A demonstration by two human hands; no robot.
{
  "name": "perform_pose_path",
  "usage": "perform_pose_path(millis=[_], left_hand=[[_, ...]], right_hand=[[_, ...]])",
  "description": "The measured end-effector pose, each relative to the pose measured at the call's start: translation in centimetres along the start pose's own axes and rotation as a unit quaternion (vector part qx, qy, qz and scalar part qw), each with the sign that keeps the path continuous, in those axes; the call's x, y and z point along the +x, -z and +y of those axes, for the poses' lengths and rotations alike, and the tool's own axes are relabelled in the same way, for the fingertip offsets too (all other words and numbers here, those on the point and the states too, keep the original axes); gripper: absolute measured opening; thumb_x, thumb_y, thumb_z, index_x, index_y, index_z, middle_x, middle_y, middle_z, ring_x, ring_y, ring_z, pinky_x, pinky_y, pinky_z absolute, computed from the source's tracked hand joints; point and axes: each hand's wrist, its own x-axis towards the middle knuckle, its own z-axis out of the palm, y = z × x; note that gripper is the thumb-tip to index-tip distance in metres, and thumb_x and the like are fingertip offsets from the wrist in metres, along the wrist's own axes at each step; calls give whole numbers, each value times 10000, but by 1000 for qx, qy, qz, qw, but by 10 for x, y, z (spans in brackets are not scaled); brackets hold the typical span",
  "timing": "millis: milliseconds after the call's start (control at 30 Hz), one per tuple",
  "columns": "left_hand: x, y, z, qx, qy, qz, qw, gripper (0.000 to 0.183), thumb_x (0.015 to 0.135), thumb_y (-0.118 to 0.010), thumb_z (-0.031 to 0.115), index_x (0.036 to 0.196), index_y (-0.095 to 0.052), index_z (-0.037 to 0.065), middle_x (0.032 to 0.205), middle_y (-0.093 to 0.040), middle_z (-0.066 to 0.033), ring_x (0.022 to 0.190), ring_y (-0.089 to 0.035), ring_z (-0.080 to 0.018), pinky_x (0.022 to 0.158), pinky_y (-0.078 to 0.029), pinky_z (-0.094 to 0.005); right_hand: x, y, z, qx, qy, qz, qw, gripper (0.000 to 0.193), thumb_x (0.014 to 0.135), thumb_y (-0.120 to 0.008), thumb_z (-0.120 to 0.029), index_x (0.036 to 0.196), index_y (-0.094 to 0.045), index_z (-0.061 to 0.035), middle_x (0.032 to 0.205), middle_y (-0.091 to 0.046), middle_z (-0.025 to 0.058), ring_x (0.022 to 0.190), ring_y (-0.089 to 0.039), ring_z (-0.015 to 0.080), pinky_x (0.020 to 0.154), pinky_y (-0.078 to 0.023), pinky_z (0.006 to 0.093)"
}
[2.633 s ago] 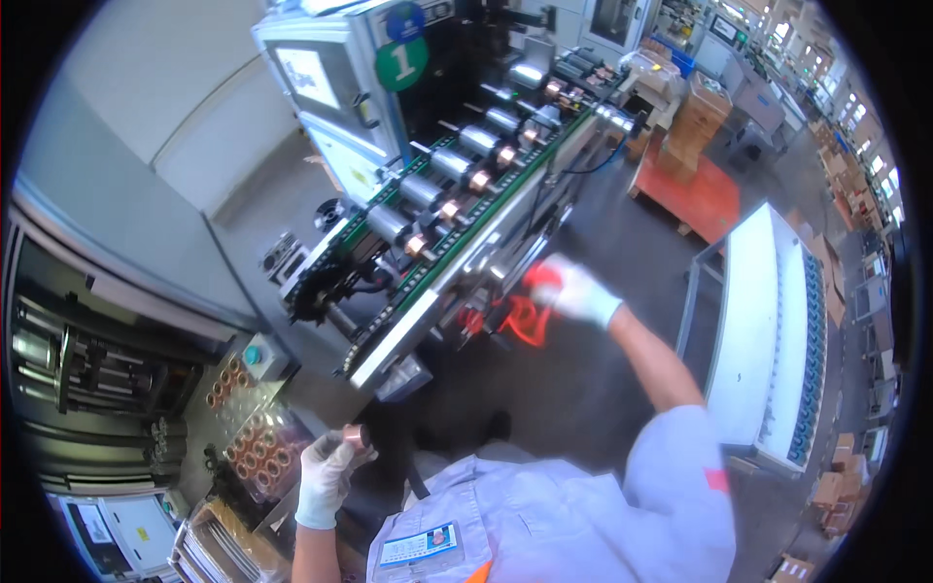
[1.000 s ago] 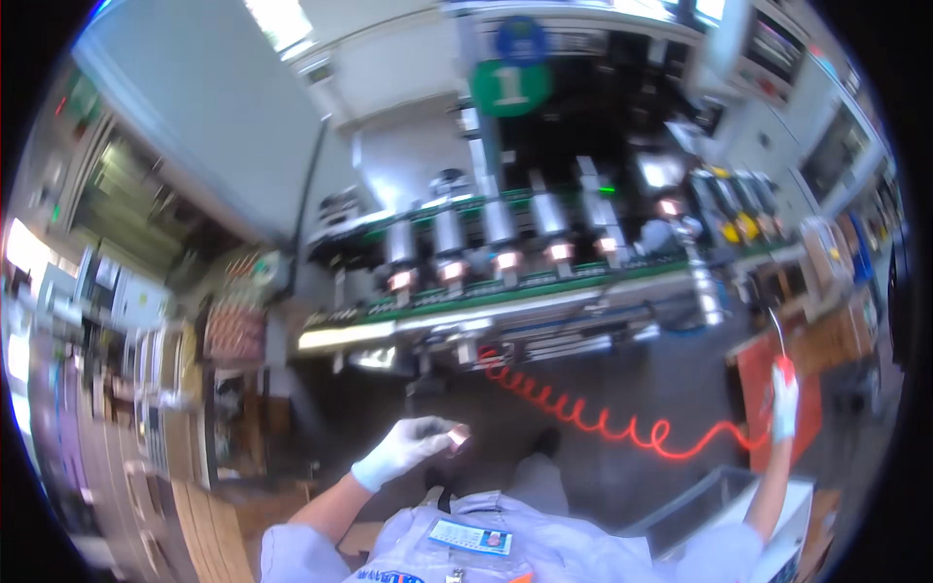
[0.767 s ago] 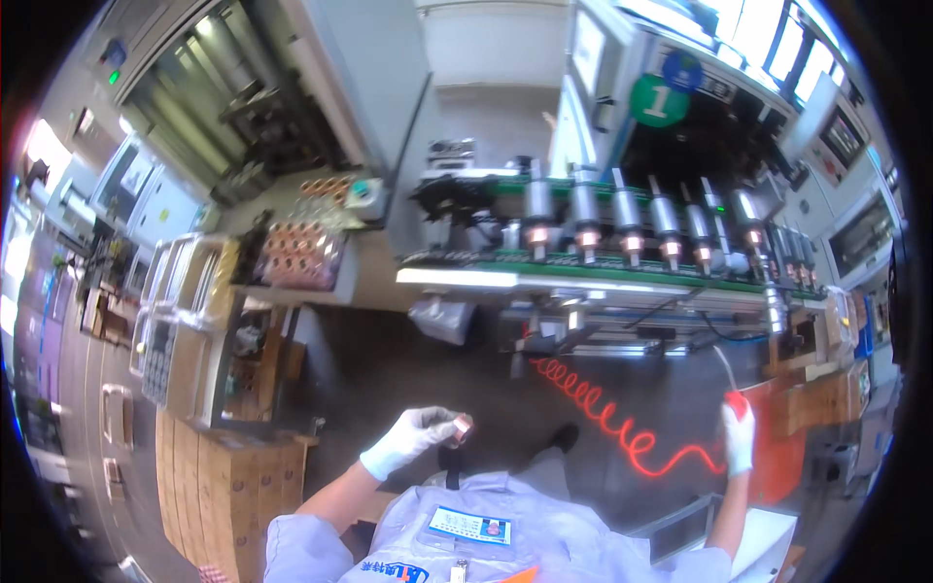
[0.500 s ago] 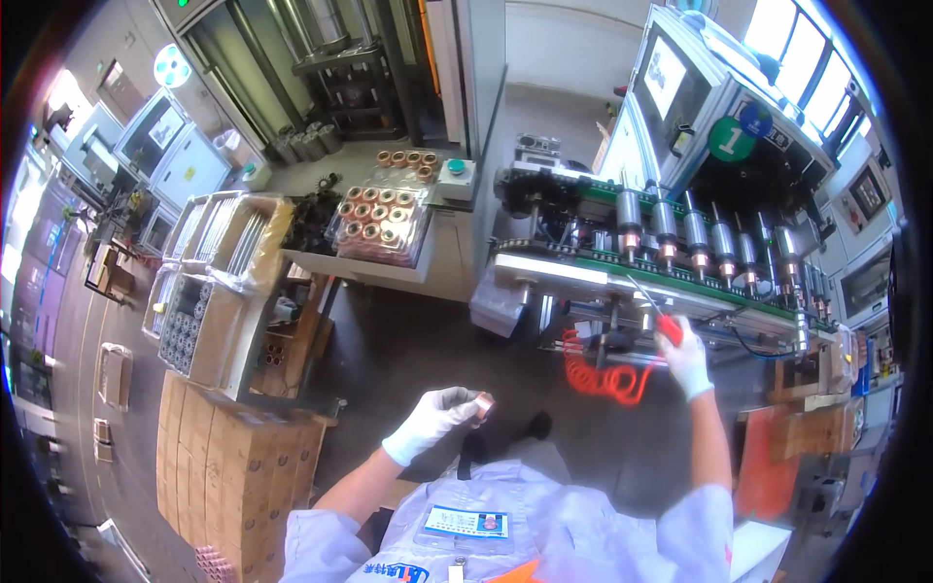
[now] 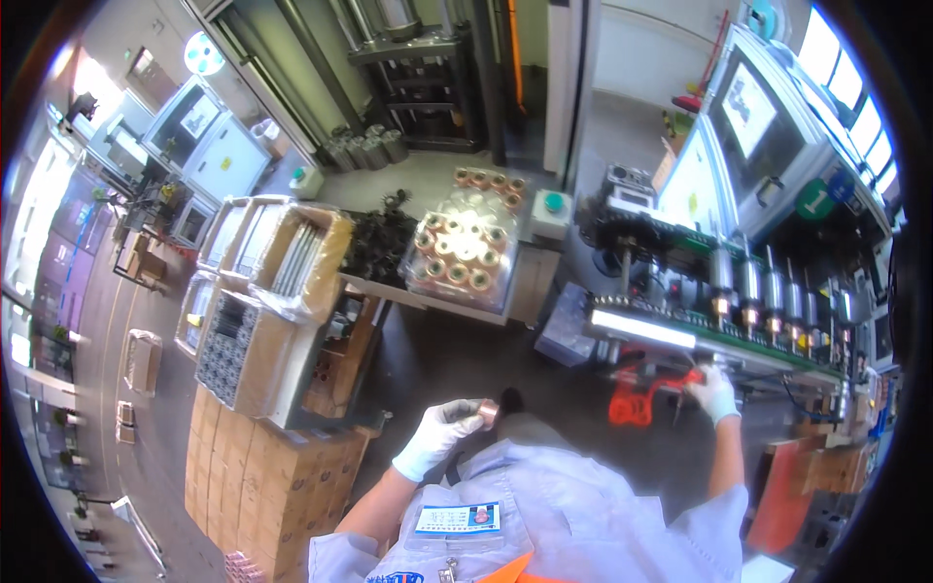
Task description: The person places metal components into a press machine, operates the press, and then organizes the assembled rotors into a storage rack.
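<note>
Both of my hands wear white gloves. My left hand (image 5: 437, 434) is closed, with thumb and fingers pinching a small copper commutator (image 5: 488, 413) in front of my body. Off to the right, my right hand (image 5: 716, 393) is closed around the red handle of a slim tool (image 5: 694, 377), beside a red coiled hose (image 5: 630, 400) under the conveyor's front edge. The tool's exact kind is blurred. On the conveyor (image 5: 646, 327), several armatures (image 5: 750, 293) stand upright in a row, copper bands low on their shafts.
Copper commutators fill a clear plastic tray (image 5: 413, 281) on the press bench ahead. Boxes of metal cores (image 5: 225, 335) and shafts (image 5: 303, 255) stand at left, above stacked cartons (image 5: 233, 466). A green-button box (image 5: 552, 211) sits by the press, and a machine cabinet (image 5: 753, 117) rises behind the conveyor.
My view has turned left, so the bench and conveyor sit further right. My right hand and the red-handled tool have come back from the armatures toward the hose. My left hand keeps the commutator.
</note>
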Motion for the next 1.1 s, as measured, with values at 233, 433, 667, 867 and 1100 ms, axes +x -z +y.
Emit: perform_pose_path(millis=[233, 433, 667, 867, 1100], left_hand=[[43, 43, 53, -38, -6, 13, 999, 377, 914, -745, 180, 1203, -646, -41, 1096, -707, -109, 986, -697, -197, 945, -541, -329], [86, 61, 114, 12, -28, -46, 998, 371, 934, -725, 216, 1188, -652, -44, 1067, -717, -113, 971, -704, -192, 915, -558, -335], [129, 145, 191, 102, -84, -46, 990, 364, 911, -749, 158, 1192, -664, -56, 1131, -704, -119, 1023, -671, -156, 958, -533, -310], [143, 245, 255, 108, -95, 28, 989, 305, 918, -705, 42, 1192, -656, -83, 1126, -709, -123, 991, -674, -154, 928, -531, -288], [154, 325, 260, 88, -37, 43, 995, 306, 925, -719, 65, 1198, -660, -60, 1069, -723, -97, 971, -671, -130, 900, -521, -248]], right_hand=[[12, 101, -128, -25, 8, 13, 1000, 466, 789, -787, -325, 1130, -699, -20, 1033, -716, 164, 965, -691, 316, 873, -527, 400], [73, 107, -298, 186, 218, -57, 956, 350, 850, -716, -163, 1150, -675, 12, 1077, -696, 209, 993, -678, 352, 882, -518, 387], [207, 17, -475, 461, 267, -156, 832, 573, 930, -692, -199, 1419, -487, 21, 1418, -544, 174, 1319, -519, 241, 1112, -402, 339], [375, -76, -629, 378, 213, 129, 892, 827, 885, -708, -381, 1509, -343, 20, 1524, -386, 257, 1439, -357, 347, 1195, -280, 399], [452, -86, -716, 413, 25, 212, 885, 939, 817, -781, -335, 1528, -282, 21, 1448, -455, 305, 1363, -448, 378, 1124, -372, 408]])
